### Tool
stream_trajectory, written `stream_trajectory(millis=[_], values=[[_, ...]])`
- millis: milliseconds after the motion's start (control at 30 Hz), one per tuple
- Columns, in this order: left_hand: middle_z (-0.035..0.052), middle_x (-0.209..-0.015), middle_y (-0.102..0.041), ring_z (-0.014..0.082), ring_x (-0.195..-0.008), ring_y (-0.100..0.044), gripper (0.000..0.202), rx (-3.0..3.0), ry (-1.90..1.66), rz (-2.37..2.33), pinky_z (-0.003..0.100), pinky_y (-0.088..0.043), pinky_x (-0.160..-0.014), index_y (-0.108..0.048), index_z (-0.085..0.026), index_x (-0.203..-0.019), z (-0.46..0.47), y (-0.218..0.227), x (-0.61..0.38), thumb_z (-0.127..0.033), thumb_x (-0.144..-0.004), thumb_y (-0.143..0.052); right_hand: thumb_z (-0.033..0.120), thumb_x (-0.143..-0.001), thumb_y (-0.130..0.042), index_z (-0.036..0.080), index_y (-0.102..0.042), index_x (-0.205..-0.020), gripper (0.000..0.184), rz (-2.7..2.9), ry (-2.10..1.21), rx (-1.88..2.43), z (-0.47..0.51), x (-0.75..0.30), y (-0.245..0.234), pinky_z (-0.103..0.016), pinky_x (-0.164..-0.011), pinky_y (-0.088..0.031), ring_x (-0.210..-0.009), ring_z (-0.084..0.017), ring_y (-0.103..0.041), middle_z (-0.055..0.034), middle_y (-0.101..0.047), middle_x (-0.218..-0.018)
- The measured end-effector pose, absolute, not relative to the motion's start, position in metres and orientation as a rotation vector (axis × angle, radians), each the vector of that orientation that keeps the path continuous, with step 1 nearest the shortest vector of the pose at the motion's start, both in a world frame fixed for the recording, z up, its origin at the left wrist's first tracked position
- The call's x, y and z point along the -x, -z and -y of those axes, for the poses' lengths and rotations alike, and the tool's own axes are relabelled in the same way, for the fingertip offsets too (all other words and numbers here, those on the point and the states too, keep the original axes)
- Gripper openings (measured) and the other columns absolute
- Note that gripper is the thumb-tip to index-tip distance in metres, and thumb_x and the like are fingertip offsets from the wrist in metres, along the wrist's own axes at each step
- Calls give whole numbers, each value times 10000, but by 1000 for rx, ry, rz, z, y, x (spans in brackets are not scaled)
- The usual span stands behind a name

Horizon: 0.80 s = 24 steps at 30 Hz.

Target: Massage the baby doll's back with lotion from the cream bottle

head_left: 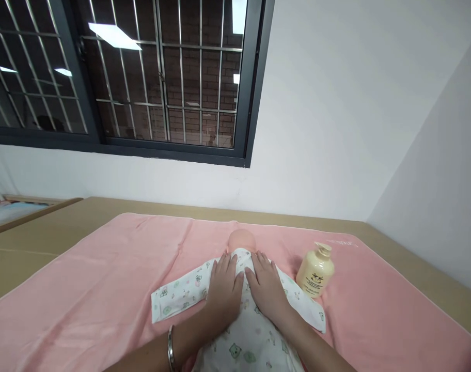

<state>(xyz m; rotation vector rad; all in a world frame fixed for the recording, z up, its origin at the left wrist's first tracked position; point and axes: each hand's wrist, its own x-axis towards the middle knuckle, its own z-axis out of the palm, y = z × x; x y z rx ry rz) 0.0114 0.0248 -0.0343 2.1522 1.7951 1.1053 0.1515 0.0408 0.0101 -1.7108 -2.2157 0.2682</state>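
Note:
A baby doll (241,240) lies on a pink mat, its bald head away from me and its face not visible. It wears a white printed outfit (246,343) with both long sleeves spread out sideways. My left hand (225,287) rests flat on the left side of the doll's upper body, fingers pointing toward its head. Flat on the right side lies my right hand (267,287), its fingers slightly apart. The thumbs are near each other at the middle. A silver bangle (170,349) circles my left wrist.
A pale yellow pump bottle (315,271) stands right of the doll, close to its sleeve. The pink mat (115,279) covers a tan table (37,248). Behind are a white wall (316,129) and a dark-framed window (254,93) with metal bars.

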Motion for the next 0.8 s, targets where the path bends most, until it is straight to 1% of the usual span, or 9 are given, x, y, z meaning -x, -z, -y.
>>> stream_trajectory(millis=[67, 167, 300, 433, 533, 600, 667, 733, 800], values=[[137, -1487, -468, 283, -1419, -363, 493, -2108, -1146, -1785, 548, -225, -1178, -461, -165, -1407, -27, 33, -10, -334, -972, -302, 407, -991, -239, 92, -310, -1519, 619, 2209, -266, 1707, -38, -150, -9, -459, -1201, -115, -1484, -261, -175, -120, -271, -1585], [133, -1479, -480, 279, -1416, -366, 487, -2087, -1167, -1778, 540, -208, -1185, -476, -161, -1393, -27, 33, -10, -333, -970, -306, 396, -987, -249, 97, -315, -1517, 613, 2196, -264, 1699, -37, -150, -9, -456, -1200, -113, -1482, -261, -184, -117, -287, -1581], [138, -1470, -489, 288, -1408, -375, 487, -2085, -1172, -1772, 550, -218, -1178, -486, -153, -1383, -24, 34, -13, -329, -962, -319, 393, -982, -259, 108, -313, -1520, 611, 2188, -269, 1698, -40, -152, -10, -449, -1202, -118, -1481, -254, -192, -105, -301, -1576], [135, -1464, -497, 289, -1398, -386, 481, -2075, -1153, -1767, 550, -225, -1173, -504, -158, -1371, -28, 30, -10, -323, -949, -344, 380, -980, -249, 91, -309, -1519, 614, 2202, -258, 1734, -33, -148, -15, -454, -1201, -138, -1478, -256, -201, -112, -298, -1576], [127, -1425, -539, 269, -1361, -434, 466, -2068, -1131, -1739, 518, -263, -1163, -541, -161, -1335, -38, 23, 0, -337, -948, -349, 364, -980, -249, 89, -307, -1521, 610, 2237, -219, 1761, -16, -140, -17, -470, -1200, -140, -1482, -277, -181, -124, -264, -1588], [118, -1371, -588, 246, -1303, -496, 455, -2054, -1116, -1732, 479, -317, -1139, -572, -167, -1297, -43, 19, 6, -351, -954, -336, 370, -984, -250, 118, -302, -1528, 601, 2289, -209, 1721, -7, -138, -19, -482, -1202, -123, -1490, -284, -139, -107, -224, -1604], [121, -1341, -609, 241, -1276, -519, 459, -2055, -1115, -1775, 465, -343, -1123, -582, -161, -1284, -43, 21, 6, -349, -957, -322, 388, -994, -240, 153, -311, -1528, 587, 2336, -253, 1648, -9, -140, -21, -483, -1203, -120, -1494, -274, -116, -84, -213, -1610], [131, -1378, -580, 259, -1320, -481, 469, -2112, -1143, -1829, 487, -327, -1130, -564, -147, -1315, -35, 28, 0, -325, -956, -319, 398, -1007, -212, 162, -344, -1514, 575, 2326, -335, 1629, -22, -147, -25, -481, -1198, -137, -1491, -259, -144, -86, -242, -1601], [131, -1448, -516, 290, -1382, -410, 481, -2241, -1174, -1819, 519, -297, -1143, -529, -144, -1364, -24, 36, -8, -302, -951, -337, 400, -1013, -190, 131, -366, -1499, 582, 2262, -396, 1724, -37, -155, -30, -491, -1190, -151, -1481, -263, -185, -121, -285, -1581]])
